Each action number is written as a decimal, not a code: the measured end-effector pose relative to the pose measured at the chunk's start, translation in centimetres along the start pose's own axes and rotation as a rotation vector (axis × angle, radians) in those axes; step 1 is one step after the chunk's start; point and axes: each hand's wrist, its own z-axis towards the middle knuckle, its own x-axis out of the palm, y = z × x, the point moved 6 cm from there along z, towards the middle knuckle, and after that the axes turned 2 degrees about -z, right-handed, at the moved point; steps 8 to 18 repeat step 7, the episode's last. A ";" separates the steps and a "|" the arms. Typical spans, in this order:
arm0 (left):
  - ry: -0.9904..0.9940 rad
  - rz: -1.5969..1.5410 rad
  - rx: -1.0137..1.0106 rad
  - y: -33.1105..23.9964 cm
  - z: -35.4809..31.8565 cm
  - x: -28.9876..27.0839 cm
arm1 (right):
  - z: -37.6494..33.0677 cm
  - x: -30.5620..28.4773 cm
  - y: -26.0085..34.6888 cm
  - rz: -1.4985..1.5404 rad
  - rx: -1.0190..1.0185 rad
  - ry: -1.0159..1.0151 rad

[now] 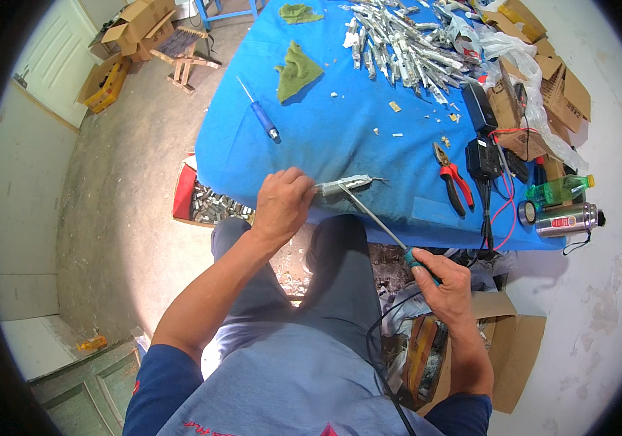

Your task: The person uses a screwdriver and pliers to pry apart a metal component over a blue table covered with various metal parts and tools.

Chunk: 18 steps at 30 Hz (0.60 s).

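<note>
My left hand point(285, 207) is closed on one end of a narrow silver-and-white part point(346, 184) at the table's near edge. Thin wire-like ends stick out of the part's right end. In my right hand point(443, 285) is a screwdriver point(380, 222) with a long metal shaft and a teal handle. Its tip meets the part near the middle, though I cannot tell whether it is inserted. Red-handled pliers point(454, 179) lie to the right, and a blue-handled screwdriver point(262, 118) lies farther left.
A pile of similar narrow parts point(405, 54) covers the far side of the blue-covered table point(238, 163). Green cloths point(298, 71) lie left. Black power adapters point(482, 156), a green bottle point(559, 190) and a steel flask point(569, 220) crowd the right. Below the left edge sits a red box point(184, 192) of small metal pieces.
</note>
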 end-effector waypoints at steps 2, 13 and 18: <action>-0.010 -0.003 0.008 0.0 0.0 0.0 | 0.0 -0.1 0.0 0.024 0.050 0.031; 0.014 0.008 -0.013 0.1 0.0 0.1 | -0.2 0.0 -0.4 0.066 0.117 0.070; 0.014 0.008 -0.013 0.1 0.0 0.1 | -0.2 0.0 -0.4 0.066 0.117 0.070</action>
